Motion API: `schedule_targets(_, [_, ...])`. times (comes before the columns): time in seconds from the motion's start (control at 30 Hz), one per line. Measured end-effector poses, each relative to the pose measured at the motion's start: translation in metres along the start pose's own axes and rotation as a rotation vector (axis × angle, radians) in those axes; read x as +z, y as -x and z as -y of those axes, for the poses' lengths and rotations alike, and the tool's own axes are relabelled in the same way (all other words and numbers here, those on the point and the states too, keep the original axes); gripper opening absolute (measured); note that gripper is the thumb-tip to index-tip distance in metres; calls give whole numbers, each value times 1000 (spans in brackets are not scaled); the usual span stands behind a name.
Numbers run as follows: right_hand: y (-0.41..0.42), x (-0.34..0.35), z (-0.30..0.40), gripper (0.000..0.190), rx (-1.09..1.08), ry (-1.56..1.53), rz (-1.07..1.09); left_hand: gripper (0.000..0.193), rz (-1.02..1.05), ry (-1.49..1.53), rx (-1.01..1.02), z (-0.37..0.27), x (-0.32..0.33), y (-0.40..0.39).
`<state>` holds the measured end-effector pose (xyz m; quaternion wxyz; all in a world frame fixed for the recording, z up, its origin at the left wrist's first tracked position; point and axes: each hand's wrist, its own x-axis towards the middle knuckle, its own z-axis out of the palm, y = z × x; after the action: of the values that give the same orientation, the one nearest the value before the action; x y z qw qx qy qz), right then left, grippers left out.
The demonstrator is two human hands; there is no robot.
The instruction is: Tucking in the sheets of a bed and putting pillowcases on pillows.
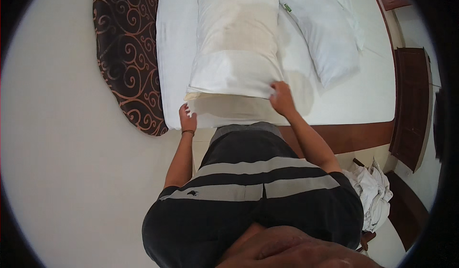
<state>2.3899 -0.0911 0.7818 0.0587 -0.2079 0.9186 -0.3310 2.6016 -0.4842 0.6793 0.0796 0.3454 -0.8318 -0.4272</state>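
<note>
A pillow in a white pillowcase (235, 35) lies flat on the bed in front of me, its near end facing my body. Along that end the pillowcase is open, and a cream corner of the pillow (192, 96) pokes out at the left. My right hand (283, 99) grips the pillowcase at its near right corner. Just below the left corner is my left hand (188, 119), fingers apart, holding nothing and not touching the cloth. A second white pillow (328, 38), with a green tag (287, 7), rests to the right.
White sheeting covers the mattress (358, 103) above a brown wooden bed frame (353, 136). A dark headboard or panel with copper swirls (125, 53) stands at the left. Crumpled white linen (373, 196) is piled at the lower right, near dark wooden furniture (410, 106).
</note>
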Motion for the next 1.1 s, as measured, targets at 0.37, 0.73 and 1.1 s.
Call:
schedule_targets(0.37, [27,55,-29,50,-176,175,71,45,250,-596,658,-105,43,-91])
schedule_targets(0.73, [3,20,-35,18,416,-570,121,11,666,-187,259,-110,-30,-97])
schedule_targets(1.1, [136,75,-75,22,345,-181,705,55,1201,-886,-13,0,33,37])
